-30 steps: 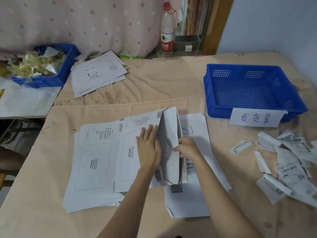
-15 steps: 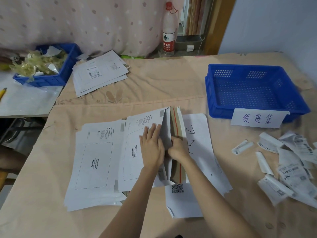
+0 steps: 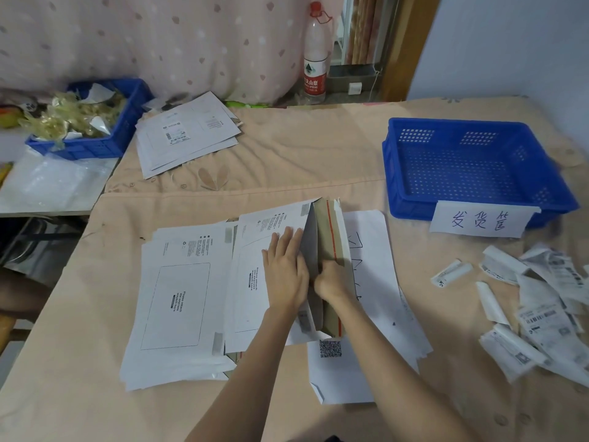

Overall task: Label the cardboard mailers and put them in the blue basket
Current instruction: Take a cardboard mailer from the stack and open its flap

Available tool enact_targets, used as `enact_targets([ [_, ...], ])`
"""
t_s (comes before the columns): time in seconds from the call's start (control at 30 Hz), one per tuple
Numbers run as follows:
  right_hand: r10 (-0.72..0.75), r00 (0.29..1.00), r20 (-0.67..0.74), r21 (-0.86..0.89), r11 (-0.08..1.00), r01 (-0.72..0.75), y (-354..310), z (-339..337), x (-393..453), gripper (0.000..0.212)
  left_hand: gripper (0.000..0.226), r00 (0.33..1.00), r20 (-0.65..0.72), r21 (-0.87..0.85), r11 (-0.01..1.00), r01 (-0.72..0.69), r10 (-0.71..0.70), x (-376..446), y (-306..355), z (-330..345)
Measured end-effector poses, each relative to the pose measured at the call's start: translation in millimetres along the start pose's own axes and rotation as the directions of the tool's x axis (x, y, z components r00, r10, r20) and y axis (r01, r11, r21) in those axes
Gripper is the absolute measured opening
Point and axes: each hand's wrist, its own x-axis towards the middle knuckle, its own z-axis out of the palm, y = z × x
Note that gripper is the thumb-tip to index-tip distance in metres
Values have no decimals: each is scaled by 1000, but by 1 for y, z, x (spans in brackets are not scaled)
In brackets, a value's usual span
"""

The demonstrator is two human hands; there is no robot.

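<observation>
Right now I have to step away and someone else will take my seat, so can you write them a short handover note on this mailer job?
Left hand lies flat on the top mailer, holding it down. Right hand presses the flap, whose red strip faces up.
Unlabelled mailer stack sits to the left. Loose labels lie at the right.
Blue basket with the paper sign holds nothing yet.
Done: no mailer in the basket so far.
Left: close this flap, label, drop in basket, repeat.

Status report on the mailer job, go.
Left hand flat on the mailer. Right hand folding its flap, red strip showing. Blue basket empty, path open. Loose labels untouched at right.
</observation>
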Motion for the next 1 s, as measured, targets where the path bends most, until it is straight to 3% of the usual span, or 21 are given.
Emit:
enact_targets([
  [0.07,3,969,-245,-62,998,-19,2,-5,-1,26,57,1000,10,-10,1000,3,-3,0,0,0],
  [0.13,26,860,-510,-17,999,-41,6,-14,-4,29,57,1000,11,-36,999,17,-16,-1,1,1],
  [0.17,63,821,-567,20,998,-62,10,-18,-4,30,57,1000,9,-52,998,23,-23,-1,1,2],
  [0.23,204,858,-470,129,978,-162,20,-23,4,33,56,999,27,-70,997,35,-34,1,1,6],
  [0.3,315,922,-226,314,919,-236,26,-26,11,37,54,995,87,-108,993,52,-42,2,2,12],
  [0.37,324,942,-82,461,850,-253,25,-28,13,44,55,962,254,-263,950,171,-103,3,6,12],
  [0.43,278,959,-63,525,826,-205,22,-27,10,45,55,899,418,-311,909,278,-132,8,3,16],
  [0.57,212,972,-97,514,847,-134,20,-24,11,47,48,817,576,-78,994,79,-20,27,-9,15],
  [0.63,189,976,-108,443,888,-123,21,-23,14,50,45,824,564,-73,991,108,-48,42,-9,9],
  [0.7,150,984,-101,383,918,-100,21,-24,16,56,48,872,485,-59,993,102,-61,61,-8,0],
  [0.8,66,993,-96,289,957,-36,17,-31,22,59,56,942,331,103,994,25,-58,94,-11,-12],
  [0.93,-58,995,-78,134,989,68,4,-51,33,52,89,969,248,274,959,-68,-2,132,-12,-28],
  [1.0,-95,993,-65,114,988,102,-4,-64,39,56,106,968,247,322,946,-42,-41,149,-14,-34],
])
